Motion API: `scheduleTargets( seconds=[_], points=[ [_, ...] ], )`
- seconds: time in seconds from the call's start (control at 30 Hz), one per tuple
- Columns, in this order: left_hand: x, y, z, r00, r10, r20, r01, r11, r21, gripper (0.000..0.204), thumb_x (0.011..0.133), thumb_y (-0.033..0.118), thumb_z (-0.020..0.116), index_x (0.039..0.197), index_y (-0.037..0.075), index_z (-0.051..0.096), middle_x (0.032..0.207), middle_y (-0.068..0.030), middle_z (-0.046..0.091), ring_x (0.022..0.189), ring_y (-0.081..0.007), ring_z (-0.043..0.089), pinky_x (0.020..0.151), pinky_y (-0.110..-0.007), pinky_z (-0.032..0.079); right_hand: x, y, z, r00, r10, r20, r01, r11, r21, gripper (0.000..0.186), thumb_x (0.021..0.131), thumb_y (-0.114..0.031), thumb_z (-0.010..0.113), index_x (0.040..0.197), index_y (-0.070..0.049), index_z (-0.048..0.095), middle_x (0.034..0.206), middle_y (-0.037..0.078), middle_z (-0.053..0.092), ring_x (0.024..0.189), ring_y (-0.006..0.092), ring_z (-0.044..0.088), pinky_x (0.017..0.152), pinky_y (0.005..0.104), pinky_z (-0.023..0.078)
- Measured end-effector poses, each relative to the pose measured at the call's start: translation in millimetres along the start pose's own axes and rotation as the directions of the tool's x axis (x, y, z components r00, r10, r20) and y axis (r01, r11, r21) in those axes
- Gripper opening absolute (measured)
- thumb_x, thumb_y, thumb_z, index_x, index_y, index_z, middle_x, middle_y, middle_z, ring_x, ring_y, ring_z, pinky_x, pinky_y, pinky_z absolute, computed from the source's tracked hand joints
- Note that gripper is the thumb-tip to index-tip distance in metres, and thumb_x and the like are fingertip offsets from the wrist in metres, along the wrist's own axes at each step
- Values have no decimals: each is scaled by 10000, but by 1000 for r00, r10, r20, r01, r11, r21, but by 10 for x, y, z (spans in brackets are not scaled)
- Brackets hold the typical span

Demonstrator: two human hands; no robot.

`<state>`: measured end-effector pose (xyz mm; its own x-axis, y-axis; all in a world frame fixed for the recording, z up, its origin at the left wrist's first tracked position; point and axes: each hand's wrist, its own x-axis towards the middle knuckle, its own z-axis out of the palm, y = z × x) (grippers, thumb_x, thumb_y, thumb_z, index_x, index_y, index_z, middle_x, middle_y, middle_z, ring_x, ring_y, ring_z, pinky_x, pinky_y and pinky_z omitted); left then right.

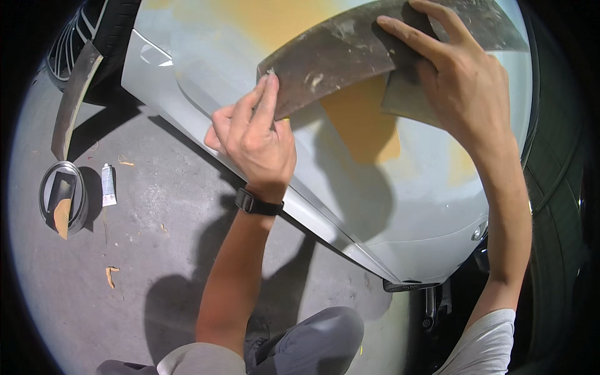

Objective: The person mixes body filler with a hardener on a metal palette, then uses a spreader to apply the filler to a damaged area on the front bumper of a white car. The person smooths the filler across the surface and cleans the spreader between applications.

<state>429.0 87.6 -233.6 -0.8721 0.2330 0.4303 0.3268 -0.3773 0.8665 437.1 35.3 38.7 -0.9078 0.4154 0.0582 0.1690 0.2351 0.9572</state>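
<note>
A long, curved, dark, stained sheet [325, 59] lies over the white car body panel [425, 212], across its orange-yellow filler patches [362, 137]. My left hand [253, 137] grips the sheet's left end, fingers bent over it, a dark watch on the wrist. My right hand [462, 84] holds the sheet farther right, index and middle fingers over its top and thumb partly hidden. A shorter greyish piece [406, 103] shows beneath the sheet by my right hand; I cannot tell whether it is separate.
On the concrete floor at left stand a metal can [75, 212] with a spreader [62, 184] in it, a white tube [107, 186] and scraps. A narrow dark strip [76, 100] leans near the wheel [69, 50]. My bent leg is below; dark bodywork is at right.
</note>
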Motion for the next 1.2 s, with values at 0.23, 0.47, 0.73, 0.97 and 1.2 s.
scheduleTargets(
  seconds=[0.23, 0.47, 0.73, 0.97, 1.2],
  points=[
    [-579, 258, 55, 998, 22, 57, -20, 999, -29, 654, 680, -84, 633, 1261, 184, 770, 1214, 69, 753, 1013, -195, 530, 970, -374, 268, -705, 97, 212, 995, 83, 60, -86, 995, 57, 660, 812, 21, 647, 1322, -393, 709, 1383, -25, 624, 757, 224, 719, 618, 339, 589],
    [-1175, 508, 65, 964, -67, 259, 52, 996, 65, 623, 690, -44, 677, 1256, 199, 768, 1235, 79, 747, 1015, -182, 533, 972, -371, 295, -1381, 156, 335, 989, 110, 97, -117, 990, 78, 711, 771, 73, 599, 1323, -360, 721, 1408, 13, 620, 674, 199, 705, 521, 317, 548],
    [-1902, 678, 166, 982, 55, 179, -37, 994, -99, 671, 683, -102, 723, 1257, 245, 739, 1228, 121, 733, 941, -136, 521, 918, -334, 301, -2140, 159, 396, 974, 160, 160, -177, 979, 97, 655, 743, 20, 686, 1293, -333, 727, 1399, -8, 617, 685, 171, 689, 499, 307, 520],
    [-2202, 947, 88, 952, 9, 306, 32, 991, -127, 567, 754, -25, 795, 1258, 231, 757, 1188, 124, 742, 909, -139, 560, 909, -340, 321, -2508, 155, 338, 954, 168, 249, -186, 981, 50, 616, 749, -8, 692, 1282, -313, 732, 1429, 22, 600, 635, 165, 673, 467, 303, 499],
    [-1438, 820, -275, 948, 113, 297, -63, 983, -172, 667, 659, -141, 591, 1246, 131, 752, 1241, 30, 747, 946, -183, 577, 942, -370, 323, -2019, 135, -114, 979, 129, 158, -133, 991, 9, 516, 802, -51, 696, 1273, -254, 745, 1345, 55, 658, 818, 193, 741, 571, 301, 577]
  ],
)
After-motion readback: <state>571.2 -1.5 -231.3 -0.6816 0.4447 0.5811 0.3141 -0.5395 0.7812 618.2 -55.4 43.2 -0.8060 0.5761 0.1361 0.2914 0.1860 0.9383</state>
